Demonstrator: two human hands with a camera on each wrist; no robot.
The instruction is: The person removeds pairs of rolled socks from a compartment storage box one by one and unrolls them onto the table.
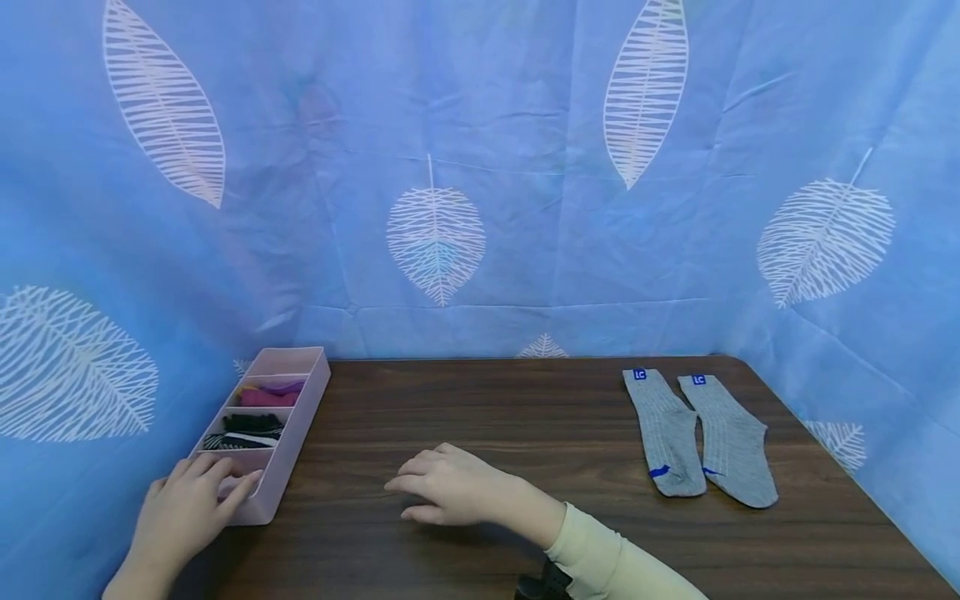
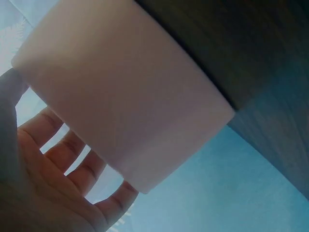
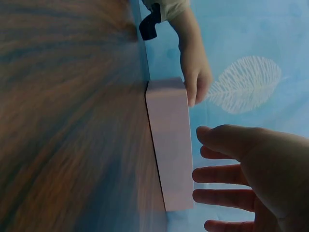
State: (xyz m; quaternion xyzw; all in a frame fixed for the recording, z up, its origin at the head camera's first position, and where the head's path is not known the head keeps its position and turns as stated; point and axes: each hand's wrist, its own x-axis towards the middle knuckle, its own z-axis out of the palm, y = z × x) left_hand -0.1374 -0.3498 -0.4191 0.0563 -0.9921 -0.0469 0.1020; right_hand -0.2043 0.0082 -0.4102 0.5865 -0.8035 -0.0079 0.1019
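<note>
A: Nearest to the person, what are the 2 hands doing?

B: The left hand [image 1: 183,512] is at the near end of the pink divided organiser box [image 1: 298,423], fingers draped over the near rim and curled lightly against the end wall; the left wrist view shows the palm open behind that wall, fingers spread. The right hand [image 1: 450,486] hovers low over the dark wood worktop [image 1: 480,417], just right of the box, fingers relaxed and slightly bent, holding nothing.

A: And where does the box sit?

B: At the left edge of the worktop, running from the left hand away toward the blue leaf-print backdrop [image 1: 525,167]. I count 4 compartments. The nearest is partly hidden by the fingers; then come striped black-and-white socks [image 1: 240,442], black socks [image 1: 253,423] and magenta and purple ones [image 1: 268,393] at the far end.

A: Which step would you say this is?

B: I'd judge the box is being steadied or positioned, with nothing picked up yet. The pair of grey socks [image 1: 697,437] lies flat, side by side, well apart on the far right. A next move would call for the right hand to reach across to them.

A: Any writing?

B: Each grey sock has a small blue tag [image 1: 639,374] at its cuff reading "LC".
</note>
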